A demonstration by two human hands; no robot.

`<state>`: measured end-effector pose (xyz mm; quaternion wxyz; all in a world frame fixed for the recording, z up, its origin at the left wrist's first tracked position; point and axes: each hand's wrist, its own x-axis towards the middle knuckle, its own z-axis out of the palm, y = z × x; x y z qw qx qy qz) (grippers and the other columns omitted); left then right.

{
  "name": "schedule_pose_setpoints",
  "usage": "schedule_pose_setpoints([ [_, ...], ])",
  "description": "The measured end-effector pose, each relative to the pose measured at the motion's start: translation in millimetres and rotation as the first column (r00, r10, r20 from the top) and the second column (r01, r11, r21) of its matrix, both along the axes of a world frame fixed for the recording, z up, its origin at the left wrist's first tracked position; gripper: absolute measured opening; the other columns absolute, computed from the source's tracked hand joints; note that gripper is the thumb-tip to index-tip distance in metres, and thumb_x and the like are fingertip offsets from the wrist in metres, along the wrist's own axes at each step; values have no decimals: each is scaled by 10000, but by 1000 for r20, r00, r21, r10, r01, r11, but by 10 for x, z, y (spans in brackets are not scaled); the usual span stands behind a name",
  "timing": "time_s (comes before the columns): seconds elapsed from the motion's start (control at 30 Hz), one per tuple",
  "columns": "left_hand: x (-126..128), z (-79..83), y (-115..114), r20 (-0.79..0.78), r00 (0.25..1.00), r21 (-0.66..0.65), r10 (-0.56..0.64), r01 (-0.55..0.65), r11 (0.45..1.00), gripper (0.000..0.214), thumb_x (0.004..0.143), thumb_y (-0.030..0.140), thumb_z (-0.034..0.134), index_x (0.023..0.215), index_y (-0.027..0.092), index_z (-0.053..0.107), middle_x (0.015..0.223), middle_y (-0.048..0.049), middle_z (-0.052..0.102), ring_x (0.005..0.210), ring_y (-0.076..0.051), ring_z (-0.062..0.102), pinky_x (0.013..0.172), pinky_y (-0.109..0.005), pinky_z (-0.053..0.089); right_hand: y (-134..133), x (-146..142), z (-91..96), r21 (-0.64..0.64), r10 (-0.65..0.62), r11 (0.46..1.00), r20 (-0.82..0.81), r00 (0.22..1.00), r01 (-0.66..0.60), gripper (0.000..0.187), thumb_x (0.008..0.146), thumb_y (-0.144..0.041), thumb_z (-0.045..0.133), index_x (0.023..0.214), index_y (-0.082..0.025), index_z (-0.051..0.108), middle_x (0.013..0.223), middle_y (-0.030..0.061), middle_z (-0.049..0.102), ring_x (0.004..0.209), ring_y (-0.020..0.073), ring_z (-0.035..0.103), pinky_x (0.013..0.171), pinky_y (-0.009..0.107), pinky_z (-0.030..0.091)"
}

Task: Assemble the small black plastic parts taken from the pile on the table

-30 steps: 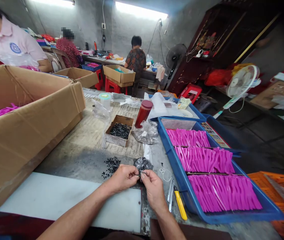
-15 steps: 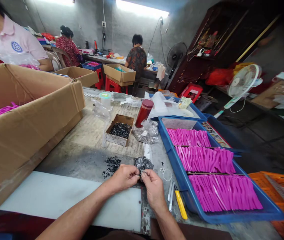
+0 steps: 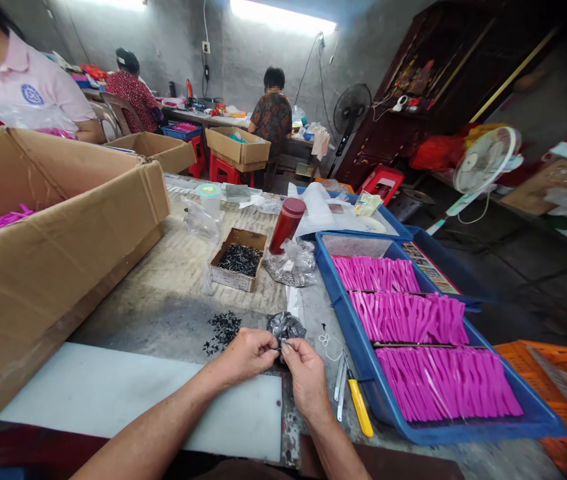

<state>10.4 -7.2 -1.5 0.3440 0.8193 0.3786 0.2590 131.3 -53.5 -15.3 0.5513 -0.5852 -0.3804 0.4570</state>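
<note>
My left hand (image 3: 252, 352) and my right hand (image 3: 304, 370) meet fingertip to fingertip over the table. Each is closed in a pinch on something small and dark between them, too small to name. Just behind the fingers sits a dark plastic bag (image 3: 287, 325), partly hidden by them. A loose pile of small black parts (image 3: 224, 331) lies left of my left hand. Right of my right hand are a yellow-handled tool (image 3: 360, 408), thin metal strips (image 3: 340, 390) and a white loop of cord (image 3: 332, 348).
A blue tray (image 3: 408, 437) of pink strips in rows stands right. Behind my hands are a small carton (image 3: 233, 279) of black parts, a red flask (image 3: 287, 227) and a clear bag (image 3: 293, 263). A large cardboard box (image 3: 63, 267) fills the left. Several people sit farther back.
My hands keep the same pinch in the same place. In the background, the person in the red patterned top has shifted their head slightly.
</note>
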Motion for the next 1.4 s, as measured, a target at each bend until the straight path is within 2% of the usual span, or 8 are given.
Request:
schedule_pose_setpoints([
  [0.87, -5, -7, -6, -18, 1000, 92, -13, 15, 996, 138, 630, 83, 444, 560, 125, 555, 439, 52, 417, 423, -56, 363, 438, -155, 268, -12, -27, 19, 3, -47, 999, 66, 997, 47, 118, 628, -265, 528, 603, -150, 528, 526, -38, 455, 513, 105, 397, 495, 212, 346],
  [1.2, -14, 50, -19, 19, 1000, 66, -7, 5, 998, 126, 608, 79, 446, 593, 125, 562, 446, 45, 447, 410, -53, 381, 422, -142, 286, -30, -12, -19, 11, -27, 1000, 52, 998, 26, 110, 639, -252, 530, 609, -145, 530, 534, -33, 461, 526, 105, 399, 498, 211, 350],
  [1.4, -15, 33, -22, -15, 1000, 120, -16, 17, 993, 135, 591, 61, 436, 571, 125, 553, 443, 38, 453, 404, -54, 375, 419, -145, 282, -47, -12, -13, 23, -24, 999, 65, 998, 23, 107, 643, -246, 529, 613, -144, 537, 553, -28, 478, 541, 108, 413, 515, 212, 360],
])
